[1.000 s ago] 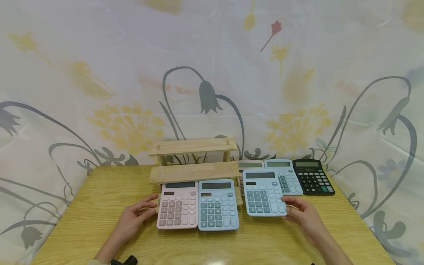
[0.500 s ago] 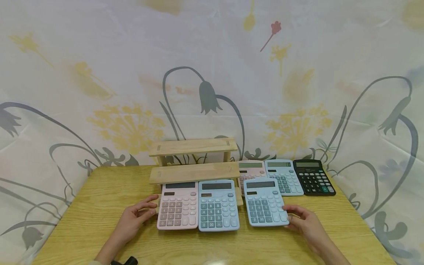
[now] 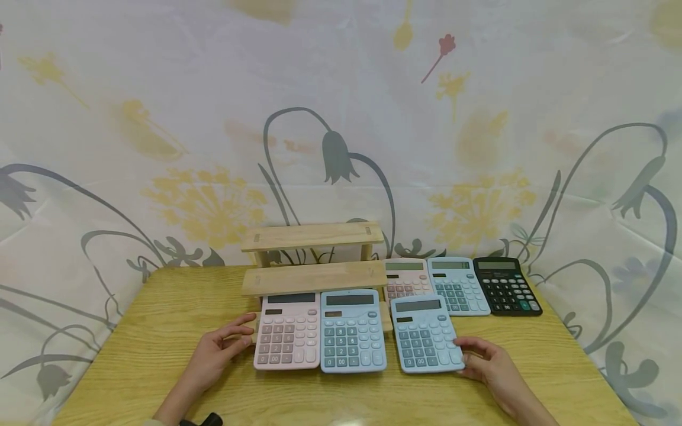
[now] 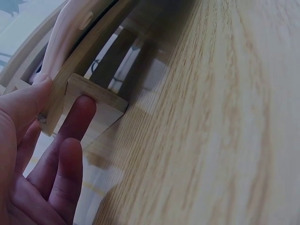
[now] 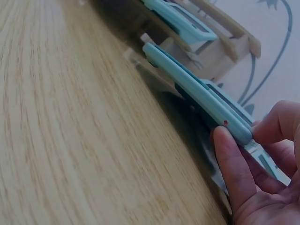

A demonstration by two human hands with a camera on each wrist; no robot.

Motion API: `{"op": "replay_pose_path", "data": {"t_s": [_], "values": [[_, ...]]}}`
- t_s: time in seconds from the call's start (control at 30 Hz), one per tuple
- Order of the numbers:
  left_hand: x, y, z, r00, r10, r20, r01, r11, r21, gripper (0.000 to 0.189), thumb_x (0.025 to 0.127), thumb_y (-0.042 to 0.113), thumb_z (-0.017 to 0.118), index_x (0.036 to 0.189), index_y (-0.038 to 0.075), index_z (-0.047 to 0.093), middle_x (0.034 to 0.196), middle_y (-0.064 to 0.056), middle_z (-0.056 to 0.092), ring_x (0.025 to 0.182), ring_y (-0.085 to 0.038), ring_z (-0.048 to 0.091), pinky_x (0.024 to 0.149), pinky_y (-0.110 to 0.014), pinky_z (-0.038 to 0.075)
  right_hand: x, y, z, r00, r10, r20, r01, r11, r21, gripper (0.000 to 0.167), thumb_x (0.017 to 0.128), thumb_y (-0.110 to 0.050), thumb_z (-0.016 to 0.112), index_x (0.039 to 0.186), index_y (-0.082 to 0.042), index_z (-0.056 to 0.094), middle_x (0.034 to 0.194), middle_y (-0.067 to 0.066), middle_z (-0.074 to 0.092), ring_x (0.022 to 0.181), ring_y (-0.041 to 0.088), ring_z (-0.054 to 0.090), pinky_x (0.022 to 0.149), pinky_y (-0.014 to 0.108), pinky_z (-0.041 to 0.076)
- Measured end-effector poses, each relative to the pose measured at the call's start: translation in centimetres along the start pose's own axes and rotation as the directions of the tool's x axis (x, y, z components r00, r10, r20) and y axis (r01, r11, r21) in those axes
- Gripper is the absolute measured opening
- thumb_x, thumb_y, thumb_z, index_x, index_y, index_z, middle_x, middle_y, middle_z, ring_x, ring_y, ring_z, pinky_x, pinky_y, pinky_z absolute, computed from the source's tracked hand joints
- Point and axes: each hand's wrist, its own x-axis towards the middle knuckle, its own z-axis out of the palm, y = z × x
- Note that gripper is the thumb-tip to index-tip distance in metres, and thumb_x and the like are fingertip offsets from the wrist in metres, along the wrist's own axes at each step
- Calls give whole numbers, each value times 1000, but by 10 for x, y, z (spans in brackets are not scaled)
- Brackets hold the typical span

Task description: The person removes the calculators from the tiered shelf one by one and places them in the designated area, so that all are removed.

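Note:
My right hand [image 3: 490,361] pinches the lower right corner of a light blue calculator [image 3: 427,336], thumb on one face and fingers on the other. In the right wrist view this calculator [image 5: 199,91] is seen edge-on, tilted over the table. At the left end of a stepped wooden rack [image 3: 314,278], my left hand [image 3: 215,349] grips the lowest step. The left wrist view has its thumb on the wooden rail [image 4: 58,105] and a fingertip against the end block beneath. On that step lean a pink calculator [image 3: 288,334] and another blue calculator [image 3: 353,334], side by side.
Behind the held calculator, a second pink calculator [image 3: 404,277], a blue one [image 3: 459,287] and a black one [image 3: 507,287] lie in a row at the back right. The wooden table [image 3: 160,319] meets a flower-patterned cloth [image 3: 213,118] at its far edge.
The right hand has brought its blue calculator nearer the table's front, uncovering more of the pink one behind, then slightly left. The left hand keeps its place on the rack.

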Motion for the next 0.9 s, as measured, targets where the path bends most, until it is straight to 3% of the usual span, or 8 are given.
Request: {"op": "replay_pose_path", "data": {"t_s": [0.2,0.43,0.7,0.8,0.9], "values": [[-1,2,1,1000,5,7,-5,1000,-6,21,93,3,69,108,-11,68,138,-18,57,92,-17,71,77,-22,54,1,4,0,1000,-2,4,2,1000,9,39,91,8,55,130,13,54,123,15,59,96,20,65,81,38,57],[0,0,0,1000,-13,-2,13,1000,-8,20,93,4,70,107,-9,69,134,0,61,92,-18,71,77,-24,55,-1,3,3,1000,-21,-22,18,995,-97,38,89,7,57,127,12,57,127,20,59,95,17,64,79,35,57],[1,0,0,1000,-24,-6,24,1000,9,20,93,6,70,108,-8,69,137,-8,59,92,-18,71,77,-23,55,1,1,9,992,-121,-47,95,925,-369,33,88,7,60,121,8,63,125,21,62,101,22,63,77,27,55],[2,-1,-1,999,-32,-14,32,999,7,20,93,6,70,107,-8,70,137,-8,59,92,-19,71,78,-24,55,2,1,10,987,-151,-46,118,902,-415,32,89,7,60,121,7,63,124,20,63,105,25,63,79,25,54],[2,-2,-1,999,-37,-14,37,999,13,20,93,6,70,107,-7,70,137,-7,59,94,-18,71,78,-24,55,3,2,11,986,-154,-61,114,899,-423,32,90,6,59,121,7,63,125,20,63,107,26,62,80,23,53]]}}
